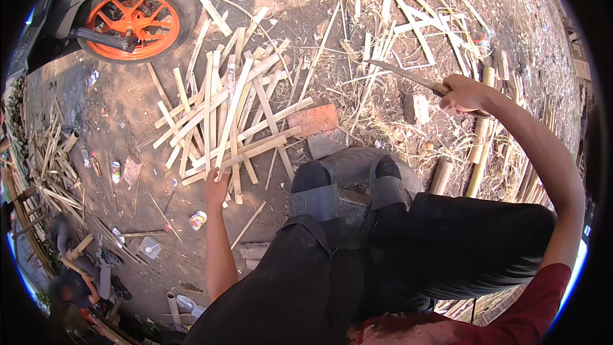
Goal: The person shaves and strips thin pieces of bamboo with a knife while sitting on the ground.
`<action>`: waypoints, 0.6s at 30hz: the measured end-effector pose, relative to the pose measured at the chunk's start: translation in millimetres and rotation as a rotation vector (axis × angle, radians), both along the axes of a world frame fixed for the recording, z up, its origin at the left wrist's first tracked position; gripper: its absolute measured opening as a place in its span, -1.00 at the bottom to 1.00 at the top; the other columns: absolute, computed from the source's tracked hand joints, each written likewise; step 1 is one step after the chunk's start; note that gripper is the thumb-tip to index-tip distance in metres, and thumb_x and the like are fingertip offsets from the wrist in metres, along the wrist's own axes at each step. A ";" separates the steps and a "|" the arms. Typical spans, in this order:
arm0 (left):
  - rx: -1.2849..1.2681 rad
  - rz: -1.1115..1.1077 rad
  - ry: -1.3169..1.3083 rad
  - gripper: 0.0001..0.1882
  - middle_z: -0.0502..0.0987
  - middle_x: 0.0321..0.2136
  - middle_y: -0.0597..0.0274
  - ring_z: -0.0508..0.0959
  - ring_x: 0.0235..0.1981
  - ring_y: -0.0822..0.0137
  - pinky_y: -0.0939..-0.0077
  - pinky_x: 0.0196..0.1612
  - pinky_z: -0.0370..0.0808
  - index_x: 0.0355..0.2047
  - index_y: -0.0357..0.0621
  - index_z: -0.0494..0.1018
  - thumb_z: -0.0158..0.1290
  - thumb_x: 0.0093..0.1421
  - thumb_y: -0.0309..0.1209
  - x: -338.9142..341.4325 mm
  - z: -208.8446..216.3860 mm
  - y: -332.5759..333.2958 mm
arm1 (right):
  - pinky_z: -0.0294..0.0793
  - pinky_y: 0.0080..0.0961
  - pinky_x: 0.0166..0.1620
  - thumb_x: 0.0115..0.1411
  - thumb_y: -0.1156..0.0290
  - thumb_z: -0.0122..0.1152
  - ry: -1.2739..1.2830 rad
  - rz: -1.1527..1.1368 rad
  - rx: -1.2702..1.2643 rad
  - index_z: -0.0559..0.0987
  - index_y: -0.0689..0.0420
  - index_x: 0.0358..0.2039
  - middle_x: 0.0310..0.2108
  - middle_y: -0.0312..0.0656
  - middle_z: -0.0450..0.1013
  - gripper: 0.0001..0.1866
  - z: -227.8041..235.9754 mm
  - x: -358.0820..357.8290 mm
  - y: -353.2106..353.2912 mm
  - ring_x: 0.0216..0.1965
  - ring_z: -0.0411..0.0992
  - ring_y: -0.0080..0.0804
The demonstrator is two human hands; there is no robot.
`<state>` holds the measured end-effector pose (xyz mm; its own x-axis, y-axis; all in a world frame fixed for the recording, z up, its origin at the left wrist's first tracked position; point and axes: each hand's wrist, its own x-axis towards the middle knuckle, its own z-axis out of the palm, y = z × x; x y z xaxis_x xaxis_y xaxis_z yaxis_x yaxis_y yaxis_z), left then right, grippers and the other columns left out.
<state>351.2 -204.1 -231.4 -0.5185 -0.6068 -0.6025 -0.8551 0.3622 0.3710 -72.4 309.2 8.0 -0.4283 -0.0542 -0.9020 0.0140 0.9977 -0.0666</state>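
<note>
My right hand (469,94) is wrapped round the handle of a long knife (402,73), out to the right at arm's length. Its blade points left over the littered ground. To the left, my left hand (217,186) reaches the near edge of a loose heap of split bamboo strips (211,108). Its fingers are closed at the near end of one pale bamboo strip (232,112), which slants away across the pile. Whether that strip is lifted off the others I cannot tell.
A red brick (313,119) and a grey block (327,144) lie ahead of my sandalled feet, beside a tyre (408,176). A motorbike's orange wheel (133,25) stands at far left. Bamboo poles (480,140) lie right. Another person (83,275) sits at lower left.
</note>
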 end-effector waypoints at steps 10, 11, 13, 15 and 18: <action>0.037 -0.155 -0.077 -0.49 0.58 -0.05 -0.01 0.54 0.05 0.07 0.23 0.13 0.42 0.02 -0.21 0.49 0.19 0.17 -0.13 -14.2 6.0 79.5 | 0.50 -0.09 0.01 0.24 0.33 -0.03 0.342 0.272 0.236 0.54 0.07 -0.01 -0.18 0.01 0.53 -0.66 39.3 19.8 139.1 -0.04 0.50 -0.03; 0.064 -0.189 -0.056 -0.51 0.59 -0.05 0.00 0.54 0.05 0.08 0.24 0.13 0.42 0.00 -0.21 0.50 0.19 0.17 -0.14 -18.7 12.1 87.3 | 0.50 -0.08 0.00 0.25 0.32 -0.03 0.411 0.193 0.226 0.53 0.06 0.01 -0.17 0.01 0.54 -0.65 25.0 19.6 151.3 -0.05 0.51 -0.02; 0.082 -0.202 -0.046 -0.55 0.59 -0.08 0.01 0.55 0.04 0.10 0.24 0.11 0.42 -0.04 -0.20 0.52 0.19 0.17 -0.15 -25.9 34.2 95.2 | 0.50 -0.09 -0.01 0.23 0.34 -0.01 0.440 0.092 0.217 0.56 0.04 -0.02 -0.17 0.01 0.56 -0.67 8.4 7.5 146.4 -0.08 0.53 0.01; 0.107 -0.174 -0.077 -0.58 0.60 -0.12 0.02 0.55 0.01 0.11 0.23 0.09 0.43 -0.07 -0.20 0.53 0.18 0.18 -0.17 -31.4 51.5 107.5 | 0.53 -0.12 -0.08 0.18 0.45 0.02 0.569 0.100 0.203 0.60 0.01 -0.08 -0.25 -0.01 0.58 -0.69 -22.6 -0.2 162.9 -0.16 0.57 0.01; 0.095 -0.133 -0.078 -0.53 0.59 -0.10 -0.04 0.55 0.03 0.12 0.25 0.13 0.41 -0.04 -0.27 0.51 0.17 0.20 -0.15 -0.9 56.6 84.5 | 0.57 -0.15 -0.18 0.15 0.51 0.02 0.663 0.123 0.181 0.61 0.08 -0.15 -0.33 0.01 0.59 -0.72 -50.9 -22.4 138.3 -0.24 0.60 -0.02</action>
<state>350.4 -119.6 -174.8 -0.5399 -0.4745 -0.6952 -0.8295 0.4404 0.3436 -94.8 447.5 -42.9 -0.8920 -0.0112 -0.4520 -0.0861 0.9856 0.1455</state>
